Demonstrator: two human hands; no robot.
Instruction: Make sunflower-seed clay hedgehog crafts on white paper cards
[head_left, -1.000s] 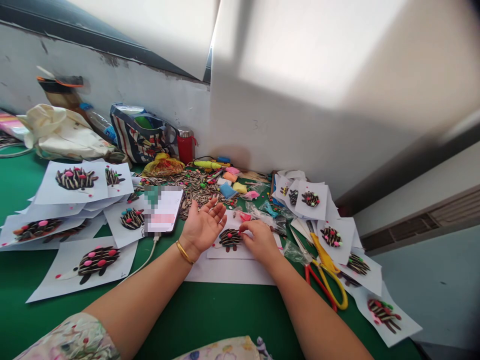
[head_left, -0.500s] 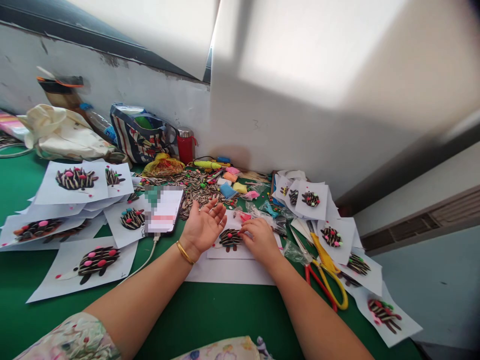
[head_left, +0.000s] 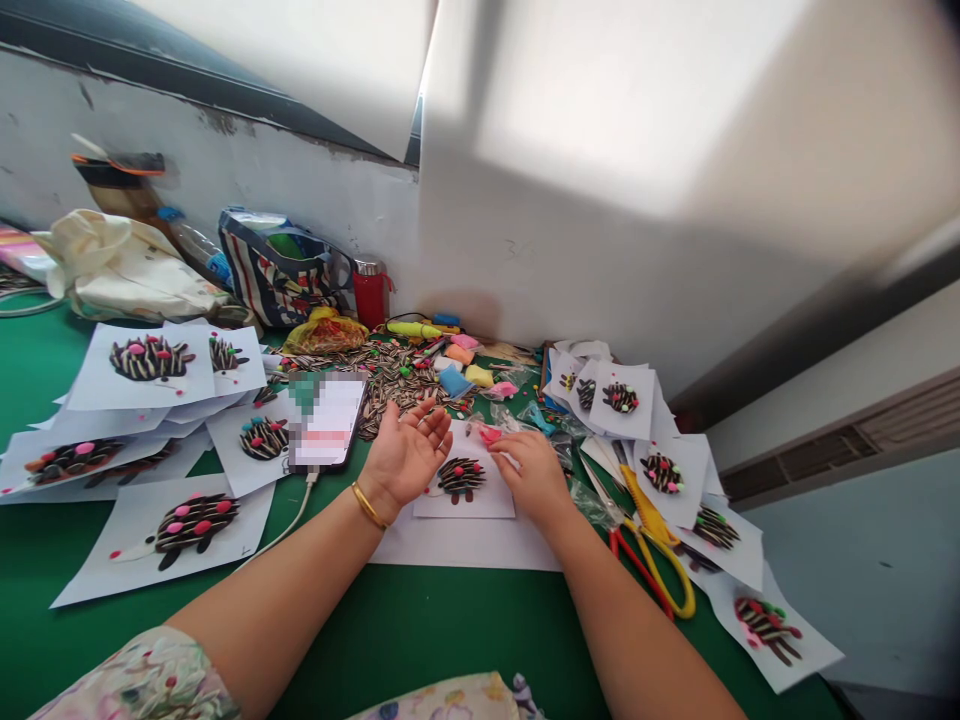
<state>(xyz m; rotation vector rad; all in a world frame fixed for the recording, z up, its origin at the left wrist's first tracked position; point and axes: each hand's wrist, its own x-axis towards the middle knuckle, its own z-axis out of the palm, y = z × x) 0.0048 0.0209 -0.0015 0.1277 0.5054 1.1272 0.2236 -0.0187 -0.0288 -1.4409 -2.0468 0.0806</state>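
Note:
My left hand (head_left: 409, 455) is turned palm up left of the small picture, its fingers loosely spread. No object can be made out on its palm. Below and right of it lies a white paper card (head_left: 487, 502) bearing a hedgehog made of striped sunflower seeds (head_left: 461, 478), with red dots on its back and dark feet. To the right of this hedgehog hovers my right hand (head_left: 531, 475), fingers bent and slightly apart. Its fingertips are at the edge of a lump of pink clay (head_left: 489, 435); whether they touch it is unclear. A larger white sheet (head_left: 465, 545) lies underneath the card.
A plugged-in phone (head_left: 326, 425) lies left of my left hand. Loose sunflower seeds (head_left: 397, 385) and coloured clay lumps (head_left: 454, 381) spread behind. Scissors (head_left: 652, 555) lie at right. Finished hedgehog cards (head_left: 154, 365) are stacked left, with more cards (head_left: 671, 480) right.
My right hand has moved up and to the right, off the seed hedgehog and toward the pink clay, uncovering more of the card. My left hand stays palm up in place.

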